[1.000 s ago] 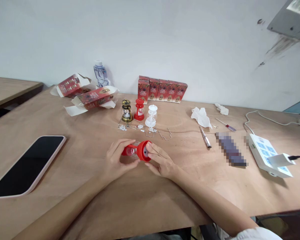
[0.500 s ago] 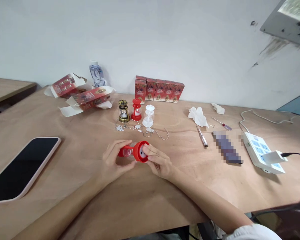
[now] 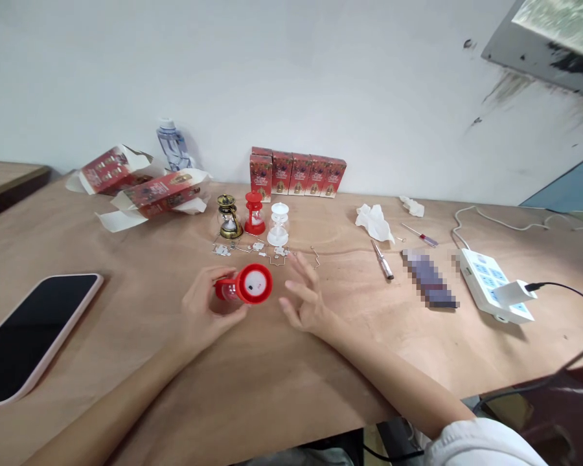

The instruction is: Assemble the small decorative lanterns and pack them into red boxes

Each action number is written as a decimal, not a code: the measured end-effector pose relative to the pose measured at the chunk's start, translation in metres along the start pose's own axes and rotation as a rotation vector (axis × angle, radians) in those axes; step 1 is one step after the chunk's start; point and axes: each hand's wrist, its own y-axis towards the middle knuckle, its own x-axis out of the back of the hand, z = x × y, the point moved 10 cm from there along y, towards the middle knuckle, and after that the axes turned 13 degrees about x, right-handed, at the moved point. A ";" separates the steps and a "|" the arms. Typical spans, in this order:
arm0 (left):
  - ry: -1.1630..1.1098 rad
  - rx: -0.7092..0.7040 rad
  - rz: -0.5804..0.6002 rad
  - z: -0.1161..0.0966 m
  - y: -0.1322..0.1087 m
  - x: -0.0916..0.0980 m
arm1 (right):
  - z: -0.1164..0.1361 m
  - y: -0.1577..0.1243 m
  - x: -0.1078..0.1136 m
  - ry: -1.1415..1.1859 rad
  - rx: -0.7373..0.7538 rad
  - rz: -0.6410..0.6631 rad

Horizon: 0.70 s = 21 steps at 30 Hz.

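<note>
A small red lantern lies tipped in my left hand, its base turned up toward me and showing a white disc with a dark spot. My left thumb and fingers wrap its clear body. Just right of the base, my right hand is open, fingers apart, touching nothing. Beyond my hands stand a bronze lantern, another red lantern and a white lantern. In front of these lie bent wires and small metal plates.
Red boxes stand against the wall; opened cartons and a bottle are at left. A phone lies near left. To the right are crumpled paper, screwdrivers, a blurred dark object and a power strip.
My right hand has come off the lantern's base and opened to its right. The base now faces more toward me. The whole view has shifted slightly.
</note>
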 end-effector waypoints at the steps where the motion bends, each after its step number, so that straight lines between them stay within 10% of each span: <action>1: 0.009 0.025 -0.050 0.003 0.001 0.006 | -0.010 -0.003 0.003 -0.066 -0.056 0.006; 7: 0.016 0.163 -0.120 0.024 0.005 0.020 | -0.068 -0.033 -0.016 -0.419 -0.404 0.438; 11: -0.389 0.465 -0.012 0.057 0.005 0.002 | -0.075 -0.043 -0.028 -0.472 -0.407 0.628; 21: -0.996 1.110 0.189 0.089 -0.015 -0.040 | -0.072 -0.035 -0.008 -0.494 -0.331 0.360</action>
